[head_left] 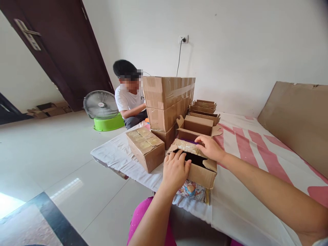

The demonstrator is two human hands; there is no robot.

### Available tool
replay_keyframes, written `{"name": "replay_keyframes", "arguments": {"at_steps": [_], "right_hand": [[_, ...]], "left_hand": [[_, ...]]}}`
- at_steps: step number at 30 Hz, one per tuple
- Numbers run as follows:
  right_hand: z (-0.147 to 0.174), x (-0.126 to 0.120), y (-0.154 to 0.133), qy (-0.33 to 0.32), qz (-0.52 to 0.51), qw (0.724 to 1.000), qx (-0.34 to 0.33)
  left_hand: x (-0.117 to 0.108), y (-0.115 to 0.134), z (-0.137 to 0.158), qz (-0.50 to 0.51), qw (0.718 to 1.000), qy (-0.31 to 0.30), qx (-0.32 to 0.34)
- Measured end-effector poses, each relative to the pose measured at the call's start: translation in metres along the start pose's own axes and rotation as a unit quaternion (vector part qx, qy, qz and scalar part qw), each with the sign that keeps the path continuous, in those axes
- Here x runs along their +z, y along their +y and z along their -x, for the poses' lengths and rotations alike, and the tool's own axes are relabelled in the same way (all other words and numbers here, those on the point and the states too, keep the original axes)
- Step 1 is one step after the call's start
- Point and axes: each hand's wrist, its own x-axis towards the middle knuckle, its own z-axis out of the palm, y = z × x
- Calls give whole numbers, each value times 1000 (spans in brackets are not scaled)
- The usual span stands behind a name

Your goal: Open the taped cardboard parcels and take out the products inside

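Head view: the partly open cardboard carton [201, 176] sits beneath both hands. The left hand [175, 169] lies unclenched across its near edge, fingertips at the opening; the right hand [211, 150] is at the taped lid flap [188, 146], though whether it pinches I cannot tell. Good handling here probably means the left steadying the wall lightly, keeping the side flap [210, 165] just below the right hand from buckling.

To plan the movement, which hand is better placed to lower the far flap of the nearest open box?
Probably the right hand: it is at the taped far flap, while the left hand is at the near side of the box.
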Motion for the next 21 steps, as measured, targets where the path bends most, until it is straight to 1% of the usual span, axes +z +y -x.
{"name": "replay_keyframes", "arguments": {"at_steps": [3, 6, 9, 12, 15, 18, 21], "right_hand": [[12, 4, -5, -10, 20, 999, 39], [16, 5, -11, -27, 32, 996, 74], [16, 5, -13, -37, 32, 994, 94], [17, 5, -11, -49, 34, 995, 84], [17, 5, -9, -60, 38, 995, 65], [17, 4, -10, -74, 39, 996, 42], [16, 2, -11, -95, 37, 995, 19]], "left_hand": [[-15, 12, -6, 4, 1000, -12, -7], [-27, 30, -20, -13, 999, -30, 21], [-27, 41, -44, -66, 992, -95, 47], [-18, 36, -73, -98, 981, -166, 39], [-12, 22, -95, -88, 972, -214, 36], [-10, 13, -103, -72, 967, -245, 24], [-8, 9, -106, -56, 961, -269, -2]]}}
